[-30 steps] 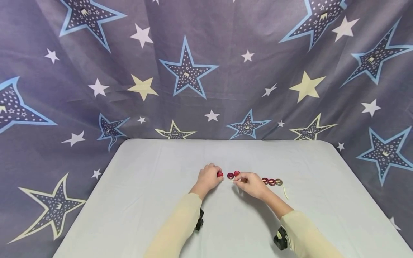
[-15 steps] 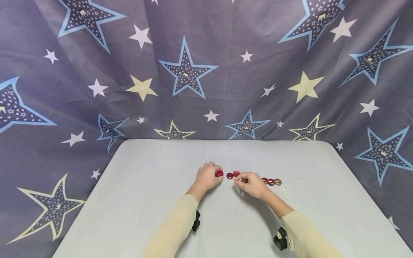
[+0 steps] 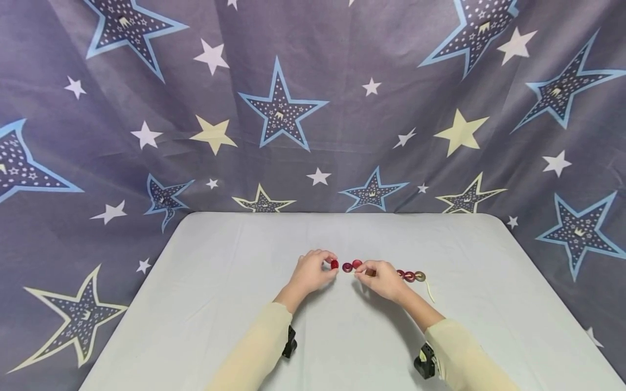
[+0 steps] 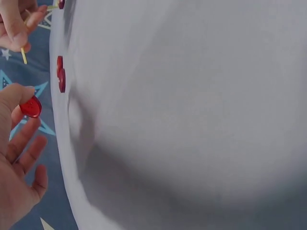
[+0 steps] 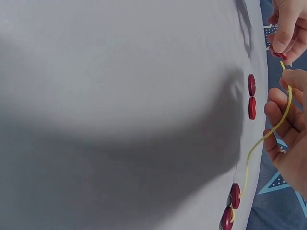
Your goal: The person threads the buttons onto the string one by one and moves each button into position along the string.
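Observation:
My left hand [image 3: 310,272] pinches a bright red button [image 4: 31,107] between thumb and fingertip, its other fingers loosely spread in the left wrist view. To its right, my right hand [image 3: 385,281] pinches a yellow string [image 5: 256,143] close to its tip. That short tip points toward the held button in the right wrist view; whether the two touch I cannot tell. From the right hand the string runs down to dark red buttons [image 5: 235,195] threaded on it. An olive-brown button [image 3: 420,276] ends the threaded row, with a string tail beyond it.
Between the hands, a dark red button [image 3: 347,267] and a brighter red button [image 3: 357,264] lie side by side on the white-covered table [image 3: 235,304]. A star-patterned curtain [image 3: 313,108] hangs behind the table's far edge. Black wrist cameras sit below both sleeves.
My left wrist has swung a little to the left and down, and the red button in its fingertips has been turned. My right hand stays almost still with the string.

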`<state>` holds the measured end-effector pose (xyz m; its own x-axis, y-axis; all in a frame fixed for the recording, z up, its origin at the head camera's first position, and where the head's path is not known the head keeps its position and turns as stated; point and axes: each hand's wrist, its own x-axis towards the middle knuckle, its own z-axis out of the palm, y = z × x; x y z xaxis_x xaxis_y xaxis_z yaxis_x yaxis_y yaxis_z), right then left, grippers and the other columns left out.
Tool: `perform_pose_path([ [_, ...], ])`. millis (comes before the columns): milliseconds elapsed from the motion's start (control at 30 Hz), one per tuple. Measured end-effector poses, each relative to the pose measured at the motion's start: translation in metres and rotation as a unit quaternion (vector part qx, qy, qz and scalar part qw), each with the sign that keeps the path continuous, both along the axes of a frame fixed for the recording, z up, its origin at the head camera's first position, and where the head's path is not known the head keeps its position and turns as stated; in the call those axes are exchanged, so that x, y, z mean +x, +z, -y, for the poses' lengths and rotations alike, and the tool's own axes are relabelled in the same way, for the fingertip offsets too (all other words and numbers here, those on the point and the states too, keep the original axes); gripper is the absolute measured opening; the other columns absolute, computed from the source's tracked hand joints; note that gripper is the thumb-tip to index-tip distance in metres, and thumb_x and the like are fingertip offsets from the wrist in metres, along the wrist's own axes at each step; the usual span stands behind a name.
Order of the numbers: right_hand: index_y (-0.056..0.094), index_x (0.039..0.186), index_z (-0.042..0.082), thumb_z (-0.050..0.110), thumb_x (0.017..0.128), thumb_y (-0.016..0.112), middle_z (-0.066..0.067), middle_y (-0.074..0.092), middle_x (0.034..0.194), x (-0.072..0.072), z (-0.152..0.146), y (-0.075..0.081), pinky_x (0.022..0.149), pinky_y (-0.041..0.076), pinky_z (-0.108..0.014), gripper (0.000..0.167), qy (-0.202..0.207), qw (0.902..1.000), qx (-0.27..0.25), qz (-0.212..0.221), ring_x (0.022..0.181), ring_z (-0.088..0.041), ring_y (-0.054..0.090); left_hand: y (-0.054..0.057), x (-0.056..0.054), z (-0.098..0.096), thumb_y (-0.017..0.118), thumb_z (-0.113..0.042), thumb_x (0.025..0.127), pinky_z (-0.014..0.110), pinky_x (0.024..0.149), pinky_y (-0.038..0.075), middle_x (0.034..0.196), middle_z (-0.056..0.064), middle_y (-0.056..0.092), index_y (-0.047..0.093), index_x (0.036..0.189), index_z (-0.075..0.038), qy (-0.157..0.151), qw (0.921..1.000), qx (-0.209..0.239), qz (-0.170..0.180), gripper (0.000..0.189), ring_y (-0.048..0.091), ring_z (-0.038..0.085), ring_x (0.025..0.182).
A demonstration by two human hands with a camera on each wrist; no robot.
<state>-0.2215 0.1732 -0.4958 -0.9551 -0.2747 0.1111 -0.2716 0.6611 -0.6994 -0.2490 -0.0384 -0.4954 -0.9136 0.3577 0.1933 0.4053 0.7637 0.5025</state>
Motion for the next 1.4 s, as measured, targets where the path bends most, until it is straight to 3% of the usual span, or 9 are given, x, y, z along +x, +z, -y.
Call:
perform_pose_path([
  [167, 0.071, 0.088, 0.012, 0.02, 0.086, 0.067, 0.004, 0.058, 0.065, 0.001, 0.0, 0.001, 0.055, 0.041, -0.02, 0.01, -0.002, 1.0, -0.005, -0.003, 0.059, -0.005, 0.047, 0.001, 0.004, -0.001, 0.068, -0.026, 0.082, 0.037, 0.084, 0.043, 0.102, 0.001, 0.067, 0.065, 0.111, -0.013, -0.023, 0.9982, 0.053, 0.018, 0.032, 0.06, 0.02, 0.094],
  [333, 0.072, 0.089, 0.013, 0.02, 0.085, 0.067, 0.004, 0.061, 0.068, 0.002, 0.0, 0.003, 0.056, 0.042, -0.02, 0.009, -0.007, 0.9998, -0.019, 0.001, 0.06, -0.005, 0.048, -0.003, 0.008, -0.001, 0.068, -0.017, 0.083, 0.033, 0.084, 0.049, 0.106, 0.005, 0.066, 0.065, 0.111, -0.009, -0.034, 0.9882, 0.139, 0.055, 0.03, 0.061, 0.023, 0.096],
  [533, 0.072, 0.09, 0.013, 0.02, 0.085, 0.068, 0.003, 0.062, 0.069, 0.003, 0.001, 0.008, 0.056, 0.043, -0.02, 0.009, -0.025, 0.998, -0.058, 0.003, 0.061, -0.006, 0.05, -0.009, 0.014, -0.001, 0.067, -0.014, 0.085, 0.03, 0.08, 0.05, 0.111, 0.009, 0.065, 0.064, 0.113, -0.004, -0.031, 0.9593, 0.251, 0.125, 0.03, 0.06, 0.028, 0.099],
  [667, 0.072, 0.092, 0.009, 0.018, 0.085, 0.068, -0.001, 0.062, 0.068, 0.004, 0.003, 0.01, 0.055, 0.042, -0.02, 0.012, -0.032, 0.996, -0.084, 0.0, 0.059, -0.006, 0.049, -0.011, 0.017, -0.001, 0.065, -0.016, 0.086, 0.026, 0.074, 0.051, 0.113, 0.009, 0.065, 0.063, 0.116, -0.003, -0.025, 0.9417, 0.296, 0.158, 0.033, 0.061, 0.025, 0.097],
  [933, 0.071, 0.096, 0.007, 0.018, 0.086, 0.068, -0.002, 0.061, 0.068, 0.009, 0.008, 0.008, 0.054, 0.041, -0.02, 0.015, -0.067, 0.9902, -0.122, 0.005, 0.06, -0.006, 0.048, -0.013, 0.024, -0.006, 0.064, -0.018, 0.088, 0.024, 0.071, 0.05, 0.111, 0.01, 0.066, 0.064, 0.116, -0.008, -0.014, 0.9193, 0.342, 0.194, 0.03, 0.059, 0.017, 0.095],
  [1167, 0.071, 0.097, 0.011, 0.022, 0.086, 0.067, -0.014, 0.065, 0.078, 0.017, 0.01, 0.007, 0.061, 0.044, -0.02, 0.016, -0.092, 0.9836, -0.155, 0.01, 0.067, -0.006, 0.054, -0.012, 0.03, -0.013, 0.062, -0.017, 0.089, 0.037, 0.065, 0.051, 0.112, 0.01, 0.066, 0.062, 0.12, -0.012, -0.015, 0.9056, 0.365, 0.215, 0.031, 0.056, 0.014, 0.092],
  [1400, 0.071, 0.096, 0.011, 0.022, 0.085, 0.069, -0.014, 0.068, 0.081, 0.024, 0.014, 0.009, 0.069, 0.047, -0.022, 0.015, -0.113, 0.9774, -0.177, -0.021, 0.074, -0.007, 0.057, 0.005, 0.04, -0.016, 0.06, -0.012, 0.09, 0.04, 0.066, 0.051, 0.114, 0.015, 0.064, 0.06, 0.122, -0.007, -0.021, 0.8987, 0.38, 0.218, 0.033, 0.056, 0.015, 0.094],
])
